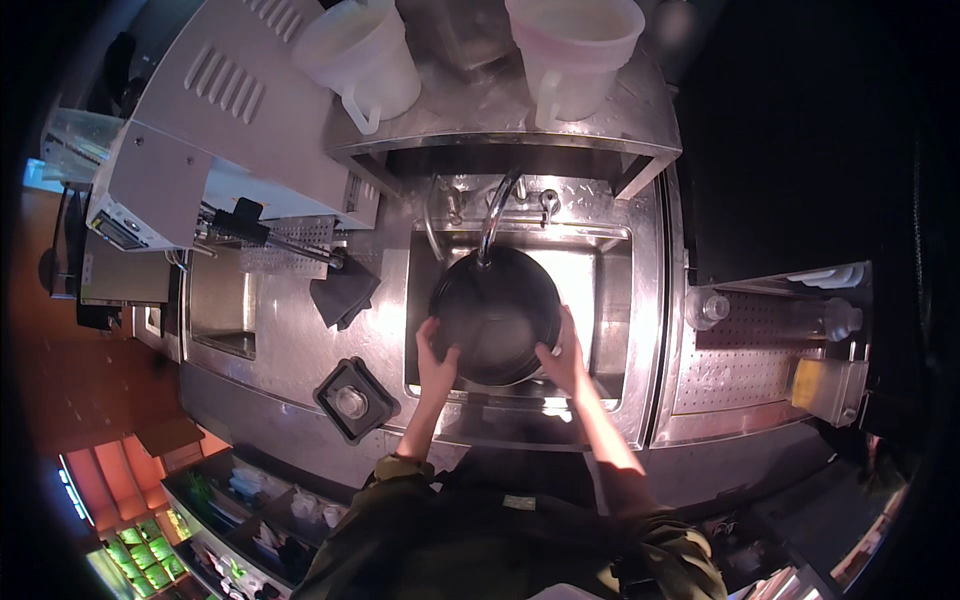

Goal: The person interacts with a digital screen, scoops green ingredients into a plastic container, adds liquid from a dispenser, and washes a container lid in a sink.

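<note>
A round black vessel, a pot or bowl (495,319), is in front of me over the stainless-steel sink (613,322). My left hand (437,356) grips its near left rim, and my right hand (562,352) grips the near right side. Above its far edge ends the curved chrome faucet spout (495,214). Whether water is running from the spout, I cannot tell. The vessel's underside is hidden, so I cannot see if it touches the sink floor.
Left of the sink lie a dark folded cloth (345,292) and a black square container (356,401) with a clear item in it. A metal shelf (480,142) behind holds white plastic pitchers (577,64). A large machine (247,127) stands left; perforated drainboard (739,360) right.
</note>
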Tool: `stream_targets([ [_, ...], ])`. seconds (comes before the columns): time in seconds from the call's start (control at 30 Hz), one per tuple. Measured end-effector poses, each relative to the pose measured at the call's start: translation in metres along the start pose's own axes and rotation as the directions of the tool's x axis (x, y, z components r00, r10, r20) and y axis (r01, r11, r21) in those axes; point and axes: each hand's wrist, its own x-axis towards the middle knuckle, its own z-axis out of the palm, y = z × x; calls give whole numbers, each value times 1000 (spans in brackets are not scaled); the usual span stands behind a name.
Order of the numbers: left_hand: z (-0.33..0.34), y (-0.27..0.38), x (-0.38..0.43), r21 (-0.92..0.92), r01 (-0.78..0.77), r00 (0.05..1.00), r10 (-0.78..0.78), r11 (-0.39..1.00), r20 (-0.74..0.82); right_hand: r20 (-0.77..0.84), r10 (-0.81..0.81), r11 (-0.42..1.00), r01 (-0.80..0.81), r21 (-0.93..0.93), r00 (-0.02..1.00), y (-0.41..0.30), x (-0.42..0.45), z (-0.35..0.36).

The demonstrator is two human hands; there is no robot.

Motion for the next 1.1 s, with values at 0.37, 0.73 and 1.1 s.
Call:
stream_targets([
  [0.37,60,-13,10,-381,563,806,-386,733,448,-259,-179,937,84,-339,949,-5,-1,-35],
  [0.73,2,-24,-20,-567,385,900,-432,728,57,184,-102,995,96,41,978,-89,-26,40],
  [1.1,-22,-46,38,-360,321,942,-336,876,23,-213,-497,838,401,-369,841,-60,65,38],
])
